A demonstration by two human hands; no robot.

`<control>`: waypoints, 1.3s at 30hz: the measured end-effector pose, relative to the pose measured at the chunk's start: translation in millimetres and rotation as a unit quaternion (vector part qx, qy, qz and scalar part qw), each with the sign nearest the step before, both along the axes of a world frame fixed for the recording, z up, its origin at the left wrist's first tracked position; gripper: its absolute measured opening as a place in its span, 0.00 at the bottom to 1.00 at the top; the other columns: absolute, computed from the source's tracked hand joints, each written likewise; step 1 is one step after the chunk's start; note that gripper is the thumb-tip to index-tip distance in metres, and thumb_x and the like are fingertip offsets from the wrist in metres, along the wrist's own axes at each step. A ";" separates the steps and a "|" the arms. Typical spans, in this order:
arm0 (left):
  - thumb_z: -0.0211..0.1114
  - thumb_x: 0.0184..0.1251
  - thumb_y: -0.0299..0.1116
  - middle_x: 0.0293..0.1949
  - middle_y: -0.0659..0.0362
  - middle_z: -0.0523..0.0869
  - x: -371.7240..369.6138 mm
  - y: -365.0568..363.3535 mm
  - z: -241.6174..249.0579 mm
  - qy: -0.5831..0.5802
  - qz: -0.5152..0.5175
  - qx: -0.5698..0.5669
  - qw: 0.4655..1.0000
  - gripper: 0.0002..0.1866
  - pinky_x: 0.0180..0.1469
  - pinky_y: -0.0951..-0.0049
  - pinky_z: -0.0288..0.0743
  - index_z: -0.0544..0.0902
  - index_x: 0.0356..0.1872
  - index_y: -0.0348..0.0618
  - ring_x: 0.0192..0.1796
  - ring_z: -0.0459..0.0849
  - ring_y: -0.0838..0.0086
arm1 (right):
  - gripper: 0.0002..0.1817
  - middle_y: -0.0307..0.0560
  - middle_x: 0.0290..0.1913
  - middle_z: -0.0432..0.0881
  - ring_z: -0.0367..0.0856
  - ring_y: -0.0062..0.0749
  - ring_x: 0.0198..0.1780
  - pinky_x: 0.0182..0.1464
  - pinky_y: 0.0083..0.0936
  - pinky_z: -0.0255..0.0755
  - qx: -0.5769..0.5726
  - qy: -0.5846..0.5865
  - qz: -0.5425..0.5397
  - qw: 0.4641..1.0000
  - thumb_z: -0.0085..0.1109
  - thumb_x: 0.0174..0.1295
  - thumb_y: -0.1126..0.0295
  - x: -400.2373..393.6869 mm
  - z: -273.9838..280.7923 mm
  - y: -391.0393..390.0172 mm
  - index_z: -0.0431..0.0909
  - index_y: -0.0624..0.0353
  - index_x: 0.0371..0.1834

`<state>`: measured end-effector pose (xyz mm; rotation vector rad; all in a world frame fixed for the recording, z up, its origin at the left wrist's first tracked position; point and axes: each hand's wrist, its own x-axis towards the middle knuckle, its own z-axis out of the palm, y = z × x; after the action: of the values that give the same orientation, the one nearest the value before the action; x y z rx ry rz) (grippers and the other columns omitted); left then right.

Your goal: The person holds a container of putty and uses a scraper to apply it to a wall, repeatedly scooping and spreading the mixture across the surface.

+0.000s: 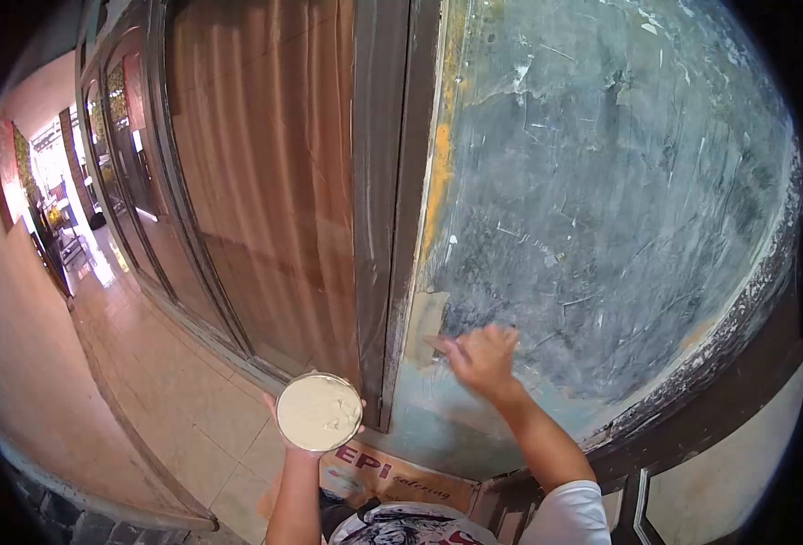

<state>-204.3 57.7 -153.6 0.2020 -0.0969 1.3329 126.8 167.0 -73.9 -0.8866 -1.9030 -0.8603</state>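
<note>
My left hand (301, 453) holds a round open tub (321, 448) from below, its fingers showing at the rim. Cream-coloured putty (313, 411) fills it nearly to the top, smooth on the left and rough on the right. At the wall, my right hand (485, 363) is closed around a putty knife (437, 344), whose handle is mostly hidden by the fingers. The blade lies against a beige putty patch (426, 320) on the wall's left edge, beside the dark wooden frame. Scraped, blue-grey wall (592, 200) with pale scratches surrounds the patch.
A brown-framed window (274, 182) with a curtain behind it stands to the left. A tiled walkway (183, 381) runs along it. A printed banner (383, 470) lies below the wall. A dark, worn frame (692, 363) curves along the lower right.
</note>
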 end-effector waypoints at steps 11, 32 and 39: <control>0.51 0.57 0.89 0.77 0.36 0.69 -1.7 6.3 -8.4 -0.026 -0.034 0.051 0.998 0.57 0.60 0.06 0.65 0.70 0.80 0.60 0.72 0.65 0.12 | 0.09 0.31 0.27 0.77 0.73 0.33 0.37 0.46 0.42 0.53 0.025 0.127 -0.013 0.992 0.76 0.61 0.59 -0.3 89.8 -1.7 0.85 0.46 0.31; 0.43 0.61 0.90 0.78 0.40 0.69 41.3 23.8 63.7 0.071 -0.009 0.046 0.996 0.56 0.65 0.05 0.60 0.71 0.78 0.57 0.75 0.69 0.25 | 0.10 0.31 0.39 0.87 0.81 0.34 0.41 0.37 0.35 0.70 0.015 -0.129 0.134 0.982 0.70 0.56 0.67 6.4 202.3 -51.6 0.87 0.45 0.42; 0.46 0.63 0.88 0.78 0.43 0.71 67.2 27.3 110.4 0.061 0.003 0.061 0.996 0.57 0.66 0.07 0.61 0.69 0.79 0.51 0.75 0.71 0.31 | 0.07 0.33 0.46 0.89 0.87 0.37 0.53 0.54 0.44 0.80 -0.029 -0.252 0.209 0.944 0.67 0.61 0.65 -2.8 186.9 -70.2 0.86 0.46 0.42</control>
<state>-137.1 84.9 -43.2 0.3864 -0.0736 1.3188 124.0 96.8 113.0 -0.2729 -2.4503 -0.8174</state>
